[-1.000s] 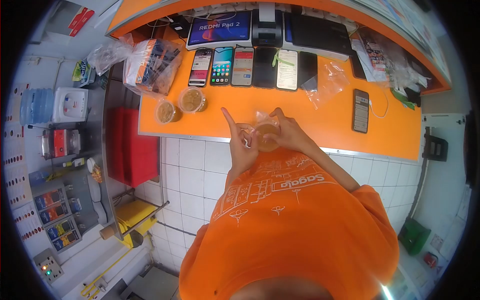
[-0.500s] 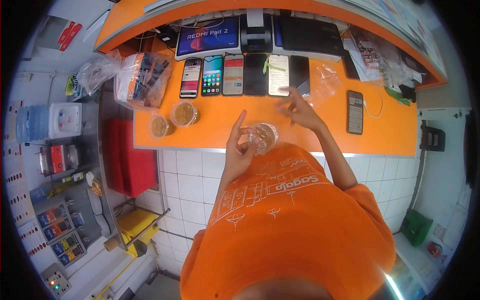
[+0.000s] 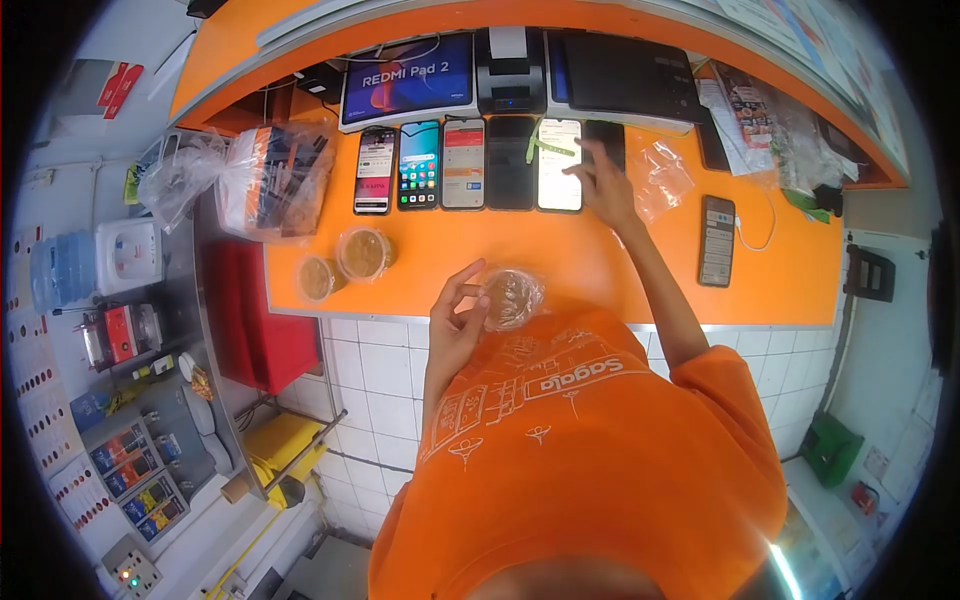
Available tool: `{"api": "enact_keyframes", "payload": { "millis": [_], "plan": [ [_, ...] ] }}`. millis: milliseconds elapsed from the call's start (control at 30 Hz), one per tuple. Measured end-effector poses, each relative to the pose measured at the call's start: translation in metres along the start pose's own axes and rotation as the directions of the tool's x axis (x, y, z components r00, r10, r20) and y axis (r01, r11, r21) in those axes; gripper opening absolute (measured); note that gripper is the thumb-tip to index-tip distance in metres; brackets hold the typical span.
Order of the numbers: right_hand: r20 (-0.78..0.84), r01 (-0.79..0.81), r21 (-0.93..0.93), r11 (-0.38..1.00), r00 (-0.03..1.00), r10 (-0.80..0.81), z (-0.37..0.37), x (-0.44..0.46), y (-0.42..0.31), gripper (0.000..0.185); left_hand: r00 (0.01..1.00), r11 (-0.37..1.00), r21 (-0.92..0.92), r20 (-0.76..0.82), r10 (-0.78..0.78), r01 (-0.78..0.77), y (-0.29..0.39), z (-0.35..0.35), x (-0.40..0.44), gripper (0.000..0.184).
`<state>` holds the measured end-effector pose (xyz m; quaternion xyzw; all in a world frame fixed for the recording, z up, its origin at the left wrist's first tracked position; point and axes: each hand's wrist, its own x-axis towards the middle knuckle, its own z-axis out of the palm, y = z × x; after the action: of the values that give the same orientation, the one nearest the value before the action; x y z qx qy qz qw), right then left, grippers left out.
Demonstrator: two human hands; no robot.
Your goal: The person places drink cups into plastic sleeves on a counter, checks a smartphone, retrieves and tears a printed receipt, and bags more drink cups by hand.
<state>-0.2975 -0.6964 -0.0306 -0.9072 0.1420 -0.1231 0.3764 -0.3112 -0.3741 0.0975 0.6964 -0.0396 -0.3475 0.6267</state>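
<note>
A round tub with clear plastic over its top point(image 3: 514, 299) sits at the front edge of the orange counter point(image 3: 440, 240). My left hand point(image 3: 461, 312) is at its left side, thumb and fingers curled with the fingertips close together against the plastic; what exactly they pinch is too small to make out. Over the lit phone with a green strip point(image 3: 560, 180) is my right hand point(image 3: 603, 183), its fingers apart and nothing seen in them. Two more tubs, one point(image 3: 365, 254) beside a smaller-looking one point(image 3: 319, 279), stand to the left.
Several phones lie in a row, among them one with a blue screen point(image 3: 418, 165). Behind are a tablet box point(image 3: 408, 80) and a small printer point(image 3: 511, 80). A bagged box point(image 3: 272, 180) is at left, a clear bag point(image 3: 661, 180) and another phone point(image 3: 716, 241) at right.
My right hand has left the tub and moved up and away to the lit phone. The tub's plastic-covered top now shows, with my left hand still beside it. The view has shifted slightly.
</note>
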Motion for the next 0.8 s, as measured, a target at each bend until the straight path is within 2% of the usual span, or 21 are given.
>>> {"api": "enact_keyframes", "payload": {
  "millis": [133,233,367,467,533,600,667,767,800],
  "plan": [
    [-0.039,-0.089,0.022,0.996,0.995,0.09,0.0,0.026,0.006,0.042,1.0,0.998,0.057,0.018,-0.008,0.007,0.001,0.002,0.005,0.047],
    [-0.07,-0.048,0.036,0.998,0.996,0.051,0.001,0.03,0.005,0.046,0.999,0.993,0.115,0.053,0.003,-0.009,0.0,0.002,0.009,0.048],
    [-0.018,-0.133,0.048,0.99,0.991,0.134,-0.003,0.029,0.0,0.048,0.993,0.985,0.169,0.114,0.012,-0.031,-0.006,0.0,0.013,0.048],
    [0.04,-0.178,0.138,0.974,0.984,0.174,-0.005,0.028,0.003,0.05,0.99,0.982,0.19,0.14,-0.012,-0.015,-0.004,0.001,0.012,0.048],
    [-0.031,-0.082,0.172,0.982,0.996,0.089,-0.008,0.025,0.01,0.052,0.99,0.978,0.207,0.139,-0.028,-0.002,-0.001,0.0,0.012,0.047],
    [-0.041,-0.077,0.224,0.972,0.995,0.088,-0.012,0.02,0.007,0.054,0.991,0.973,0.232,0.125,-0.039,0.009,-0.001,-0.001,0.012,0.046],
    [0.012,-0.165,0.292,0.942,0.986,0.169,-0.024,0.016,-0.002,0.057,0.99,0.973,0.231,0.136,-0.029,-0.003,-0.003,-0.002,0.012,0.046],
    [0.206,-0.199,0.23,0.953,0.967,0.152,-0.031,0.019,0.001,0.056,0.989,0.968,0.249,0.144,-0.019,-0.018,-0.007,-0.003,0.013,0.045],
    [0.169,-0.142,0.201,0.969,0.98,0.108,-0.029,0.022,0.012,0.056,0.99,0.966,0.258,0.143,-0.015,-0.023,-0.007,-0.003,0.014,0.045]
  ]
}}
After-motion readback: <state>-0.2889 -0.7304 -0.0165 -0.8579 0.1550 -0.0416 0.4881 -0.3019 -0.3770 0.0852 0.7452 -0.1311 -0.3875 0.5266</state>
